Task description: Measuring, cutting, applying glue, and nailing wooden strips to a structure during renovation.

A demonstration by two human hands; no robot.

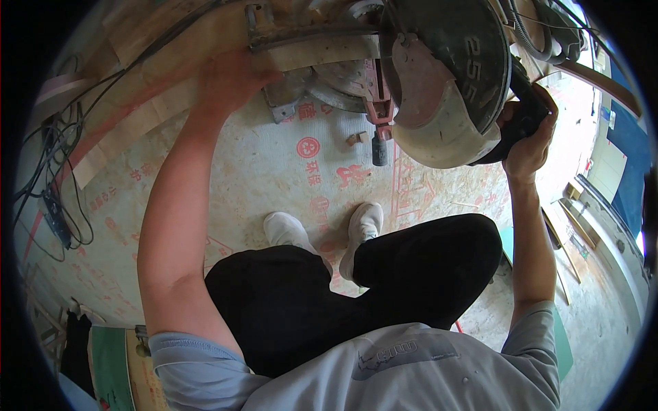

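A mitre saw with a dark round blade housing (pixel 449 61) and a pale, dusty blade guard (pixel 445 133) stands at the top of the view. My right hand (pixel 531 147) is wrapped round its black handle (pixel 524 116). Across the saw's metal base lies a light wooden strip (pixel 322 53), along the fence. My left hand (pixel 233 79) grips the strip left of the blade, thumb along its near side; its other fingers are partly hidden. Below the base a red arm with a black knob (pixel 380 151) sticks out toward me.
Further wood (pixel 140 127) stretches to the left. Black cables (pixel 51 157) hang tangled at far left. Small wood offcuts (pixel 356 138) lie on the printed floor covering (pixel 274 178), beyond my white shoes (pixel 288 229). Thin wood strips (pixel 565 257) lie at right.
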